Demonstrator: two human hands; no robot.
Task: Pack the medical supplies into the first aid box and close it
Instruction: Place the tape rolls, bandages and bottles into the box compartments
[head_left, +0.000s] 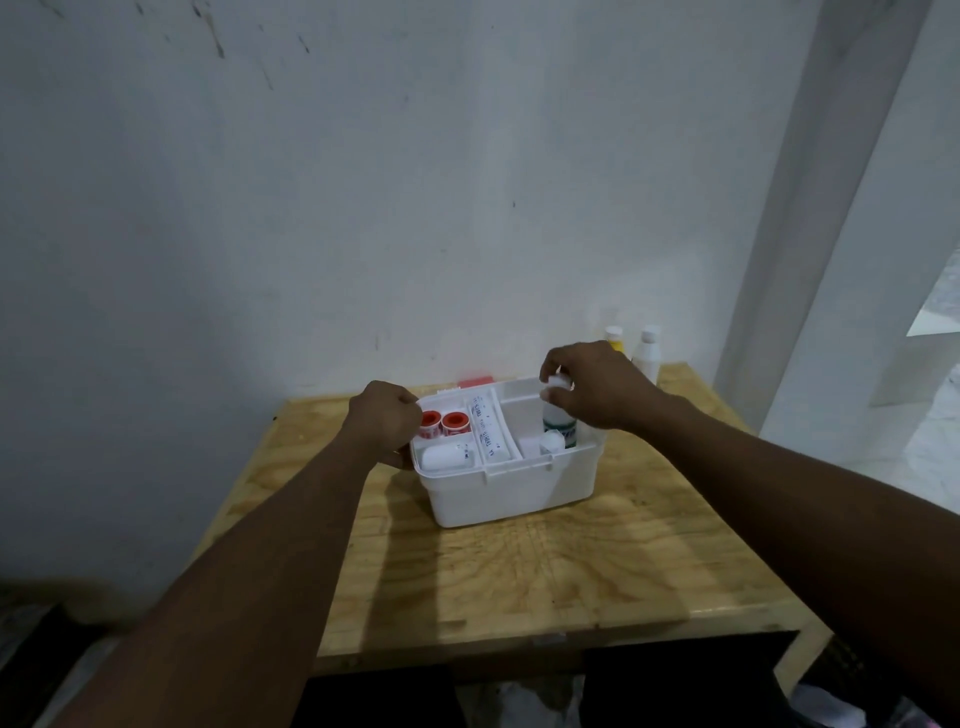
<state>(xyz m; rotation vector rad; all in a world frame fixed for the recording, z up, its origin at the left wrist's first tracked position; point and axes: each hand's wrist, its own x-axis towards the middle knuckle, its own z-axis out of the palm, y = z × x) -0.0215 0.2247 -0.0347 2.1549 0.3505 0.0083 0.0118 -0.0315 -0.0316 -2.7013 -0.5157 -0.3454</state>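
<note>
Left hand: curled against the left end wall of the first aid box. It seems to grip the rim there, but the fingertips are hidden.
First aid box: white and open-topped, on the wooden table between both hands.
Left compartments: two red tape rolls just beside the left knuckles, with a white roll in front of them.
Middle slot: wrapped bandages lying lengthwise, their print too blurred to read.
Behind the box: a pink-red object, mostly hidden by the far wall.
Bottle: upright in the right compartment, green label showing.
Right hand: directly above the bottle, thumb and fingers pinching its white cap.
Far right corner: two spare bottles, partly behind the right hand.
</note>
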